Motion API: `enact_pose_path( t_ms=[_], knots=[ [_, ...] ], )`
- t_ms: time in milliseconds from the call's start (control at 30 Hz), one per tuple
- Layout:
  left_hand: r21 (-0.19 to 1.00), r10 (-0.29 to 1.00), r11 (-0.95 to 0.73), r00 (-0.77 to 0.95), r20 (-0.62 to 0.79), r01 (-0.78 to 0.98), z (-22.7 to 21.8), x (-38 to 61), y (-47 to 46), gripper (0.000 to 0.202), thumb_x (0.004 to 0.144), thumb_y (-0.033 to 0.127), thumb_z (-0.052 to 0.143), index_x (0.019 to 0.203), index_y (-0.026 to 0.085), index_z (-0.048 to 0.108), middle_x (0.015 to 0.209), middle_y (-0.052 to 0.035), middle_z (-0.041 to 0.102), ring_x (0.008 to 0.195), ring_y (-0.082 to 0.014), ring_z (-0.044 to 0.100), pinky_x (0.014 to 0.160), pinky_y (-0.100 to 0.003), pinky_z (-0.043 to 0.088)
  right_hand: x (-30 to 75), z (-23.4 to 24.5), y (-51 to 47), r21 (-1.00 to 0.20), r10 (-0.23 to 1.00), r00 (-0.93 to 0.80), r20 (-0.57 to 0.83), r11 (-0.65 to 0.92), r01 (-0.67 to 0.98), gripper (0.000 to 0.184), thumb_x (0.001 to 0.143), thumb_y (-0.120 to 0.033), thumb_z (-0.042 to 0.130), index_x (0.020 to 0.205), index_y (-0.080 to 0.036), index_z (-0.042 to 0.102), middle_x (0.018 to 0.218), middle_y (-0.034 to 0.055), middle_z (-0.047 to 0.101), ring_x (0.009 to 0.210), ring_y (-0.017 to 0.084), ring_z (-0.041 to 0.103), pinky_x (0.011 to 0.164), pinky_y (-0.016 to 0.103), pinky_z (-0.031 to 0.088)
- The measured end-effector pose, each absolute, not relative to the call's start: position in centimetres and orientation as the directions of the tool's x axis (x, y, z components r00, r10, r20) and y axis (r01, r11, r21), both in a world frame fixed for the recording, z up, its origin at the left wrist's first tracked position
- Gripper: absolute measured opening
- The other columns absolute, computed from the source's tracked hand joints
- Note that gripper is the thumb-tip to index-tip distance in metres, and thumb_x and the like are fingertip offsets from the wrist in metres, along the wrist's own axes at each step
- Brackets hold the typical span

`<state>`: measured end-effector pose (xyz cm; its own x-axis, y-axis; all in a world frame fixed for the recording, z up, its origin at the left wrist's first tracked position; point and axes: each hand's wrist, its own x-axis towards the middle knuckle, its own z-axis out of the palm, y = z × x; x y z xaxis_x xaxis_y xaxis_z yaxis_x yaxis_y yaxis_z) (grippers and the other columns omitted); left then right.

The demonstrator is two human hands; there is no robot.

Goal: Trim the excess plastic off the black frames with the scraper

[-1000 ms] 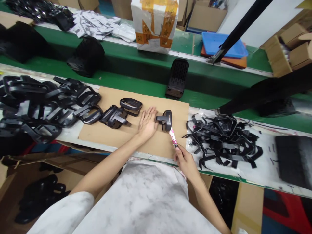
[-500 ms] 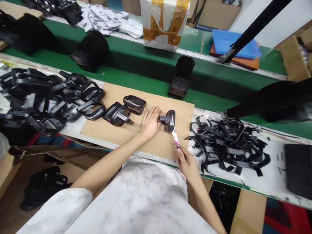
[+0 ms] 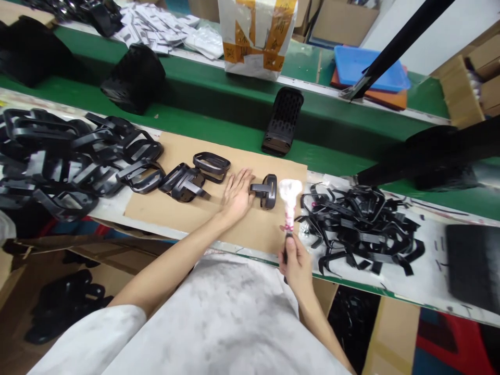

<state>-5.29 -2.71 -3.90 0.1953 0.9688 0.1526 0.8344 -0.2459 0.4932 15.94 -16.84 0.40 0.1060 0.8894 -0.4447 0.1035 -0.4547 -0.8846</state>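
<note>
My left hand [image 3: 238, 196] lies flat on the cardboard sheet [image 3: 175, 218], fingers stretched out. Close against its thumb side sits a black plastic part [image 3: 269, 191] with an oval frame and a strip jutting left; whether the thumb presses the strip, I cannot tell. My right hand [image 3: 297, 260] is wrapped round the dark handle of a hammer [image 3: 290, 191]. The hammer's head looks wrapped in white, with pink-patterned wrapping on the neck, and is held right of the part, apart from it. Left of my left hand are an oval black frame [image 3: 211, 166] and black parts with a strip [image 3: 184, 183].
Black frames [image 3: 58, 156] are heaped at the left, bent black strips [image 3: 363, 224] at the right. Behind the cardboard stands a black ridged part [image 3: 283, 121] on the green surface. A taped box [image 3: 258, 39] and a blue tray [image 3: 369, 69] occupy the back ledge. A dark post slants at right.
My right hand has swung the hammer's head from beside the black part up and to the right, so the white head now shows. My left hand stays beside the part.
</note>
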Motion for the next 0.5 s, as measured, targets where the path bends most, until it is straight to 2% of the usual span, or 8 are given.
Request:
enact_pose_path(
  t_ms=[67, 133, 267, 433, 500],
  knots=[
    [0.489, 0.968, -0.248, 0.195, 0.157, 0.836, -3.9, -5.3, -2.8, 0.053, 0.100, 0.020, 0.046, 0.152, 0.014, 0.053, 0.170, -0.0117, 0.044, 0.163, -0.0238, 0.033, 0.138, -0.049, 0.019, 16.1, 0.5, -16.6, -0.863, 0.874, 0.000, -0.485, -0.479, 0.158, 0.057, 0.097, -0.074, 0.058, 0.106, -0.019, 0.071, 0.057, -0.0056, 0.049, 0.039, 0.010, 0.038, 0.034, 0.021, 0.028],
    [0.487, 0.968, -0.247, 0.194, 0.156, 0.838, -3.8, -5.3, -2.8, 0.053, 0.100, 0.021, 0.045, 0.152, 0.014, 0.053, 0.170, -0.0118, 0.044, 0.163, -0.0241, 0.033, 0.138, -0.049, 0.020, 16.1, 0.8, -16.5, -0.850, 0.857, -0.023, -0.514, -0.506, 0.149, 0.056, 0.095, -0.074, 0.062, 0.102, -0.019, 0.071, 0.056, -0.0067, 0.047, 0.038, 0.009, 0.036, 0.033, 0.021, 0.026],
    [0.493, 0.971, -0.237, 0.186, 0.151, 0.837, -3.8, -5.2, -2.7, 0.051, 0.100, 0.021, 0.046, 0.150, 0.014, 0.055, 0.170, -0.0120, 0.045, 0.163, -0.0245, 0.034, 0.137, -0.051, 0.022, 15.4, 1.1, -16.6, -0.902, 0.887, 0.184, -0.423, -0.432, 0.012, 0.062, 0.098, -0.075, 0.055, 0.122, -0.020, 0.068, 0.061, -0.0079, 0.045, 0.040, 0.008, 0.034, 0.034, 0.020, 0.027],
    [0.496, 0.968, -0.248, 0.193, 0.160, 0.832, -3.7, -5.3, -2.8, 0.050, 0.101, 0.022, 0.043, 0.149, 0.015, 0.055, 0.170, -0.0107, 0.045, 0.163, -0.0238, 0.033, 0.137, -0.050, 0.021, 15.3, 0.5, -16.3, -0.835, 0.839, -0.012, -0.544, -0.541, 0.101, 0.066, 0.092, -0.078, 0.060, 0.113, -0.017, 0.070, 0.054, -0.0077, 0.046, 0.036, 0.010, 0.031, 0.032, 0.024, 0.025],
    [0.508, 0.969, -0.246, 0.199, 0.146, 0.825, -3.6, -5.5, -2.9, 0.051, 0.101, 0.022, 0.043, 0.149, 0.014, 0.055, 0.171, -0.0109, 0.044, 0.163, -0.0244, 0.032, 0.137, -0.050, 0.019, 15.8, 0.5, -16.1, -0.839, 0.842, 0.043, -0.538, -0.539, 0.070, 0.066, 0.092, -0.078, 0.059, 0.117, -0.018, 0.069, 0.057, -0.0077, 0.046, 0.036, 0.010, 0.031, 0.032, 0.024, 0.025]
  ],
)
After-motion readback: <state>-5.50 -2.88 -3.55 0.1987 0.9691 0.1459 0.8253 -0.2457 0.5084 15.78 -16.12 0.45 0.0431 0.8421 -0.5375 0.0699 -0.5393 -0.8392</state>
